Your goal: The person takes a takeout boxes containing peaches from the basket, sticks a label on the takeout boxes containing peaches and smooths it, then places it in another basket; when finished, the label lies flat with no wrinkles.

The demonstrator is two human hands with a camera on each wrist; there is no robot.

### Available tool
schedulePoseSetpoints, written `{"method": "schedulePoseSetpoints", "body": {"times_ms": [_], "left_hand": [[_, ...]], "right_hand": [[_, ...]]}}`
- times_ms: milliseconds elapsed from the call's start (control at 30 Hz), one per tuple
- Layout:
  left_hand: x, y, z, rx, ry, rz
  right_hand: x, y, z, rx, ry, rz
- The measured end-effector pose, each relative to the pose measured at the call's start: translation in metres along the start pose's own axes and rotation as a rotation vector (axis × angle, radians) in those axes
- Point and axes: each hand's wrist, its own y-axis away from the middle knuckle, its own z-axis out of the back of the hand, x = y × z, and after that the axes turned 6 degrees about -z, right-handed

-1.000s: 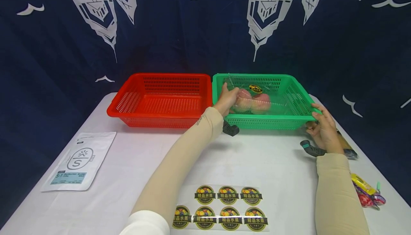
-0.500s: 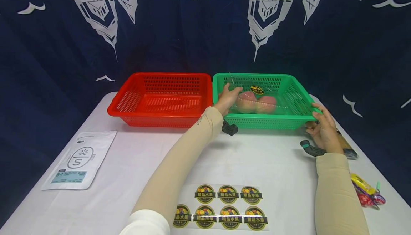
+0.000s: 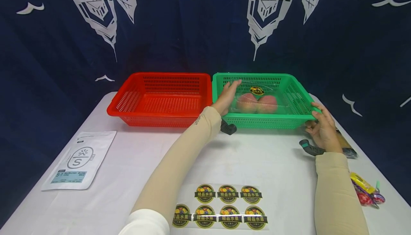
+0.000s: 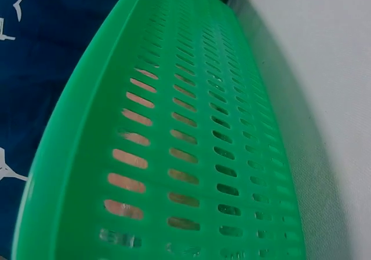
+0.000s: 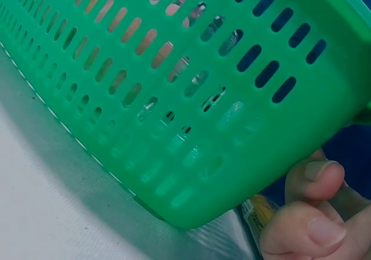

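Note:
The green basket (image 3: 263,121) stands at the back of the table, right against the red one. In it lies a clear plastic package (image 3: 282,103) with two pinkish, peach-like fruits (image 3: 268,104) visible and a black-and-gold round sticker (image 3: 257,91) on top. My left hand (image 3: 226,97) reaches over the basket's front left, fingers extended beside the package's left end. The left wrist view shows mostly the basket's slotted front wall (image 4: 191,115), hiding that hand. At the front right corner, my right hand (image 3: 324,128) grips the basket's rim; its curled fingers (image 5: 307,231) show at the corner.
A red basket (image 3: 170,103) stands at back left. A white pouch (image 3: 78,162) lies left on the table, a sheet of round stickers (image 3: 224,206) at the front. Wrapped candies (image 3: 367,194) lie right, and a brown package (image 3: 346,146) sits behind my right hand.
The fruit package has shifted to the right and flatter inside the green basket. My left hand has come off its edge, fingers straightened upward. The right hand stays on the rim.

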Motion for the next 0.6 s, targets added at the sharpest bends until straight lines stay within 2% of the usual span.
{"method": "schedulePoseSetpoints", "body": {"times_ms": [100,367,600], "left_hand": [[-0.0003,-0.0004,0.0005,0.018,0.034,0.009],[-0.0015,0.0000,0.0014,0.033,0.033,0.035],[-0.0027,-0.0035,0.0043,-0.013,0.027,-0.025]], "right_hand": [[0.0003,0.0006,0.0000,-0.004,-0.001,0.002],[0.0003,0.0007,0.0011,0.019,-0.020,0.009],[0.0001,0.0018,0.0028,0.042,-0.026,0.007]]}}
